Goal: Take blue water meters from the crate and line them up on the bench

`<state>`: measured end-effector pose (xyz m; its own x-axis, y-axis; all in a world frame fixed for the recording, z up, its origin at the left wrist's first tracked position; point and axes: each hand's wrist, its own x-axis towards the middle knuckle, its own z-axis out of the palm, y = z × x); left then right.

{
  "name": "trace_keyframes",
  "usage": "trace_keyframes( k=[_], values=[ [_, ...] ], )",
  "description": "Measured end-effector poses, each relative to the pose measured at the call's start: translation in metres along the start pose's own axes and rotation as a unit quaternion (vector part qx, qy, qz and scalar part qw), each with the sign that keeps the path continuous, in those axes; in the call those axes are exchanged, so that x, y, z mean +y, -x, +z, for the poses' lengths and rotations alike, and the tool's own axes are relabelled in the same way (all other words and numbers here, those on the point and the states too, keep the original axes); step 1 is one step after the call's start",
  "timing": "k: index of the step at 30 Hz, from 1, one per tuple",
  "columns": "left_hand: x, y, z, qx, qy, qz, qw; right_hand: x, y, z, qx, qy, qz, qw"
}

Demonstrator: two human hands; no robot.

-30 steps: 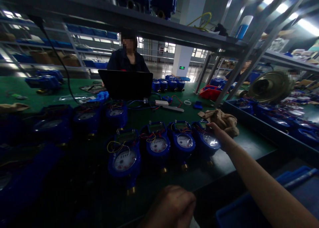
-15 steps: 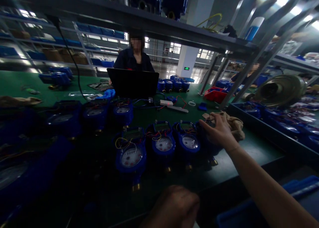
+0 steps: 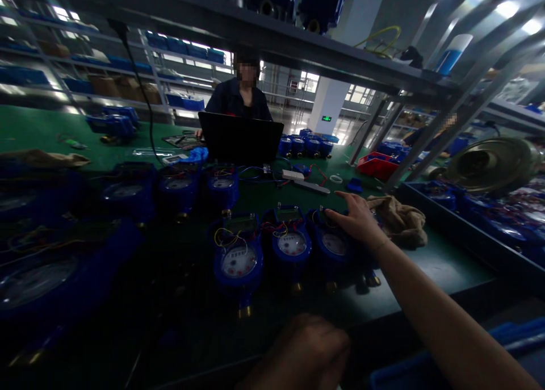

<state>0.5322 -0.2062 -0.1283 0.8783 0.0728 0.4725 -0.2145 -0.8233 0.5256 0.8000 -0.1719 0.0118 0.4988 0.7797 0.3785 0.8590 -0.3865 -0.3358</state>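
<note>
Several blue water meters with round dials and loose coloured wires stand in rows on the green bench. My right hand [image 3: 357,221] reaches over the upper right side of one water meter [image 3: 334,245], thumb and fingers spread; whether it touches the meter I cannot tell. Behind my right wrist another meter is mostly hidden, its brass end [image 3: 374,279] showing. To the left stand a water meter [image 3: 291,244] and one with yellow wires [image 3: 238,260]. My left hand [image 3: 309,350] is curled in shadow near the bench's front edge; anything in it is hidden.
A brown cloth [image 3: 400,219] lies right of my right hand, before a dark tray [image 3: 451,222] of meters. A laptop [image 3: 240,137] stands across the bench, a person [image 3: 242,97] behind it. Overhead runs a metal shelf [image 3: 272,35]; a red bin [image 3: 377,164] sits by its post.
My right hand has shifted from the rightmost meter towards the meter left of it, with its fingers more stretched out. My left hand stays curled. The view has turned slightly left.
</note>
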Motion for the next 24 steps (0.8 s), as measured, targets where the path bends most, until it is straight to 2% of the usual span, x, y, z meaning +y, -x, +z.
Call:
trace_keyframes(
  k=[8, 16, 20, 24],
  values=[
    [0.001, 0.0, -0.006, -0.022, 0.012, -0.003, 1.0, 0.011, 0.0, 0.003, 0.021, -0.027, -0.021, 0.999],
    [0.003, -0.003, -0.009, -0.012, 0.01, -0.004, 1.0, 0.015, 0.002, 0.003, 0.055, -0.036, -0.049, 0.997],
    [0.001, -0.001, -0.006, -0.016, 0.002, -0.001, 1.0, -0.001, 0.013, -0.001, 0.106, -0.033, -0.076, 0.991],
    [0.001, 0.0, -0.004, -0.008, -0.007, 0.005, 1.0, -0.033, 0.036, -0.01, 0.127, -0.028, -0.158, 0.979]
  ],
)
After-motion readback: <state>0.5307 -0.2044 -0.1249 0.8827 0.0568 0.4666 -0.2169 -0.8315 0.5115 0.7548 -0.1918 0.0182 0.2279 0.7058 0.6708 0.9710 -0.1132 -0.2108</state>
